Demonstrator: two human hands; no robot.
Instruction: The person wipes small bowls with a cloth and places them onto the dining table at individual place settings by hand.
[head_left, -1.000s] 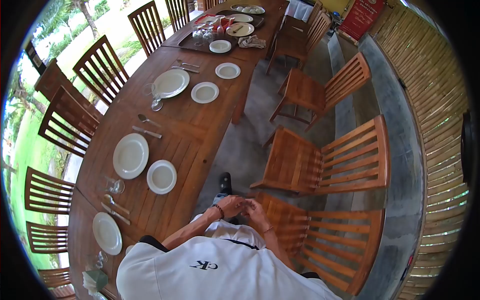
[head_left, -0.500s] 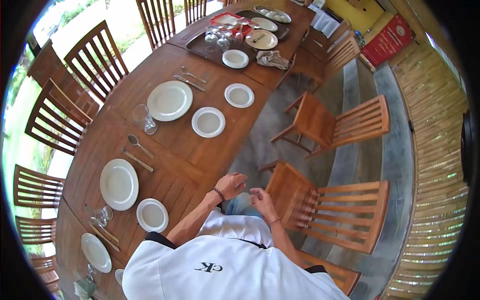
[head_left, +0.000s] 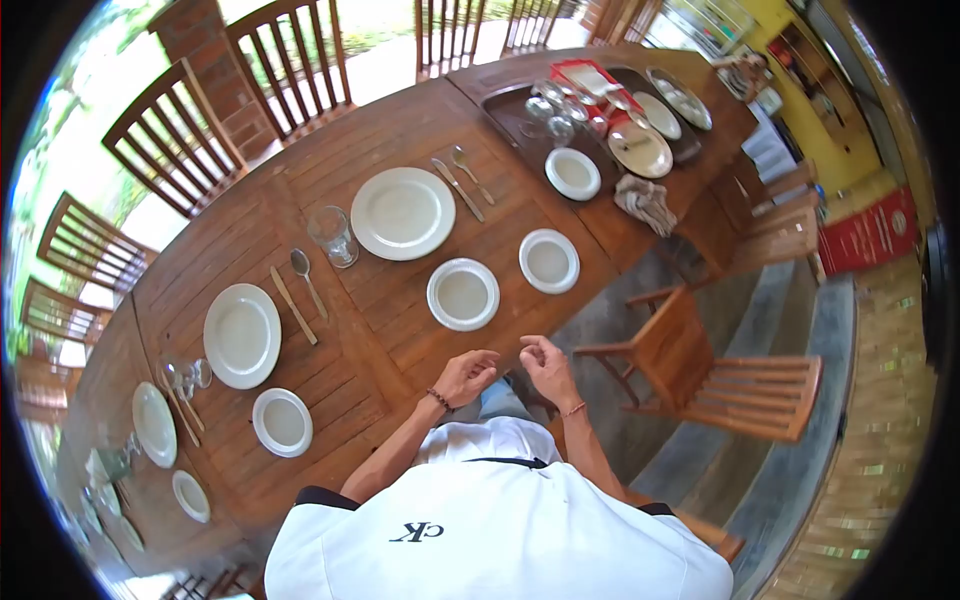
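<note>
My left hand (head_left: 467,378), with a dark beaded bracelet, is over the table's near edge, fingers loosely bent and nothing in them. Opposite it, past the edge, my right hand (head_left: 549,373) hovers with loosely curled fingers, also bare. The hands are apart. Nearest to them on the wooden table (head_left: 385,330) lies a small white plate (head_left: 463,294), with another small plate (head_left: 549,261) to its right. Beyond are a large white plate (head_left: 403,213), a knife (head_left: 458,190), a spoon (head_left: 470,172) and a clear glass (head_left: 340,240).
Leftward lie another large plate (head_left: 242,336), a small plate (head_left: 282,422), a knife (head_left: 293,305) and a spoon (head_left: 309,283). A dark tray (head_left: 505,120) with glasses and plates stands at far right, near a crumpled cloth (head_left: 646,203). A wooden chair (head_left: 672,345) stands to my right.
My view has turned, so the table and its settings shift in the picture, the tray toward the right. My right hand has risen and moved slightly away from the left. Both remain without objects.
</note>
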